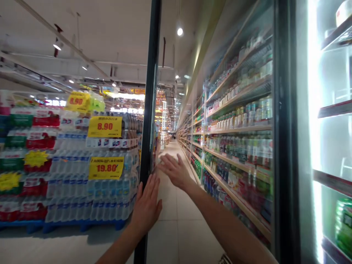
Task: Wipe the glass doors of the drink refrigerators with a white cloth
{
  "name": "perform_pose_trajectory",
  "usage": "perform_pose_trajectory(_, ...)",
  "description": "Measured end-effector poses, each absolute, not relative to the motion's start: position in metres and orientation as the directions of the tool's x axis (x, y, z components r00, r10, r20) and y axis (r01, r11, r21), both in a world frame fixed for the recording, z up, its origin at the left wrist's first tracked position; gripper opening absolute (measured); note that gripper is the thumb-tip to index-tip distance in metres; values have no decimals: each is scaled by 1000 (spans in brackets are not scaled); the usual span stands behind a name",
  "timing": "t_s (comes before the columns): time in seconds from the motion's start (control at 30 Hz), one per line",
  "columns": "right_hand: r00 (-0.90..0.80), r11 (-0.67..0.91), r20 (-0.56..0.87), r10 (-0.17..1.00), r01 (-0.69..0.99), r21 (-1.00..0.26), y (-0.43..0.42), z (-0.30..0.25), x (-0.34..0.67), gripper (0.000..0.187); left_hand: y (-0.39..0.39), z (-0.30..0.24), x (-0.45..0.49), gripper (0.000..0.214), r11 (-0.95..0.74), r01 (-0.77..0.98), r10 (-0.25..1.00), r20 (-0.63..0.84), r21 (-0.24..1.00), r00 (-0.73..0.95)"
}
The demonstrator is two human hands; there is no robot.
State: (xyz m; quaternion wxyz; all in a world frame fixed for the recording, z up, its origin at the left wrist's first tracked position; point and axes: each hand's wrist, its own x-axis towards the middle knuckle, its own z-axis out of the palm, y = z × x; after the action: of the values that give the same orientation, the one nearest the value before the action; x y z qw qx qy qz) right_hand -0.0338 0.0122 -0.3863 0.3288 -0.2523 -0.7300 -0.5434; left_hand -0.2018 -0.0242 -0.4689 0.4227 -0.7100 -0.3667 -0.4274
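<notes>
A tall glass door with a dark frame (150, 110) stands swung open in front of me. My left hand (147, 203) lies on the lower part of its upright edge, fingers stretched upward, nothing held. To its right, my right hand (176, 171) is held flat before the glass, fingers out and slightly blurred. Whether its fingertips touch the pane I cannot tell. Rows of bottles and cans on shelves (236, 128) show in the glass, seen through it or reflected.
Stacked packs of bottled water (110, 190) with yellow price signs (106, 167) stand on blue pallets (79, 224) at the left. A lit cooler (334, 143) with shelves and a green pack (344, 223) is at the right edge. Pale floor tiles (165, 234) run into the distance.
</notes>
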Motion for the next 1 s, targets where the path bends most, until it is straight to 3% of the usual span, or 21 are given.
perform_pose_trajectory(0.07, -450, 219, 893, 0, 872, 439, 15, -359, -24, 47, -22, -466, -195, 68, -385, 879, 165, 916, -281, 365)
perform_pose_trajectory(0.17, -233, 134, 971, -61, 962, 239, 14, -336, 12, 51, -20, -458, -184, 67, -397, 874, 158, 917, -281, 367)
perform_pose_trajectory(0.23, -116, 88, 989, -96, 988, 125, 9, -338, 47, 50, -20, -452, -179, 67, -404, 872, 150, 920, -278, 363)
perform_pose_trajectory(0.4, 391, 50, 887, -246, 919, -391, -4, -366, 102, 51, -18, -442, -174, 64, -417, 875, 163, 927, -246, 338)
perform_pose_trajectory(0.47, 360, 48, 901, -244, 932, -359, -6, -377, 91, 49, -17, -438, -170, 62, -426, 873, 180, 923, -237, 339)
perform_pose_trajectory(0.57, -7, 61, 992, -127, 998, 15, -7, -393, 58, 43, -14, -431, -157, 61, -446, 863, 195, 916, -236, 351)
perform_pose_trajectory(0.63, -268, 103, 963, -35, 957, 270, -7, -400, 46, 42, -12, -427, -148, 61, -457, 858, 194, 915, -235, 354)
perform_pose_trajectory(0.7, -390, 119, 921, 3, 914, 387, -8, -401, 52, 43, -9, -423, -140, 60, -460, 856, 189, 917, -234, 352)
perform_pose_trajectory(0.73, -383, 104, 924, 3, 919, 381, -10, -399, 62, 43, -8, -422, -138, 60, -458, 857, 188, 917, -236, 352)
perform_pose_trajectory(0.8, -242, 48, 970, -27, 969, 243, -13, -393, 94, 42, -4, -422, -136, 60, -446, 862, 185, 917, -241, 352)
perform_pose_trajectory(0.93, 272, -11, 951, -149, 961, -276, -21, -382, 156, 44, 0, -424, -135, 60, -425, 871, 175, 921, -247, 347)
perform_pose_trajectory(1.0, 439, 4, 876, -200, 895, -447, -23, -384, 164, 46, 1, -426, -134, 61, -422, 873, 174, 924, -243, 341)
